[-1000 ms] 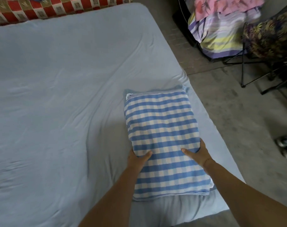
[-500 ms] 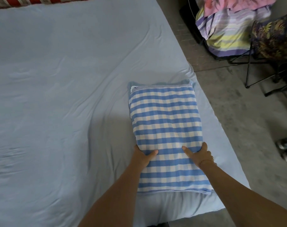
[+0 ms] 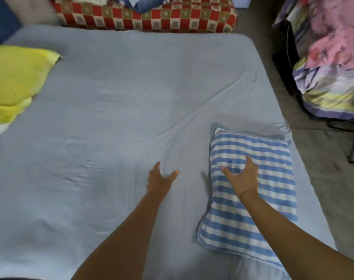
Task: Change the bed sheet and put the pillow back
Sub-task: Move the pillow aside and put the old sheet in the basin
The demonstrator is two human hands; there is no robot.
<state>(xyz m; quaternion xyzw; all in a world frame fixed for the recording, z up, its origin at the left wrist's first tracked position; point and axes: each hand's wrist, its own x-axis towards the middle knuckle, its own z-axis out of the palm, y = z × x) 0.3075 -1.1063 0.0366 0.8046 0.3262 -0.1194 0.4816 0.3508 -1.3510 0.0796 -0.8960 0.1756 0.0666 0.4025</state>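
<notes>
Bed sheet (image 3: 111, 138) in pale blue covers the whole bed in front of you, from the near edge to the far edge. It lies mostly flat, but long creases run from the middle of the bed toward the far right corner, and some small wrinkles sit in the left part.

Your striped pillow (image 3: 263, 219), blue and white, lies flat on the sheet along the right edge of the bed, closer to the near right corner than to the far one. Its long side follows that edge.

Your right hand (image 3: 242, 176) is over the far half of this pillow, with the fingers spread and only lightly bent, and it holds nothing. I cannot tell if the palm presses the cloth or only hovers. Your left hand (image 3: 160, 180) is over the bare sheet just beside the left side of the pillow, also with the fingers spread and grasping nothing. The two hands are apart from each other.

A yellow pillow (image 3: 12, 77) lies at the left edge of the bed, well apart from the striped one. Beyond the far edge there is a long piece covered in red and cream checked cloth (image 3: 152, 19). On your right the grey floor (image 3: 323, 168) runs beside the bed. A pile of coloured fabrics (image 3: 333, 67), pink, lilac and yellow, rises there near the far right corner of the bed.
</notes>
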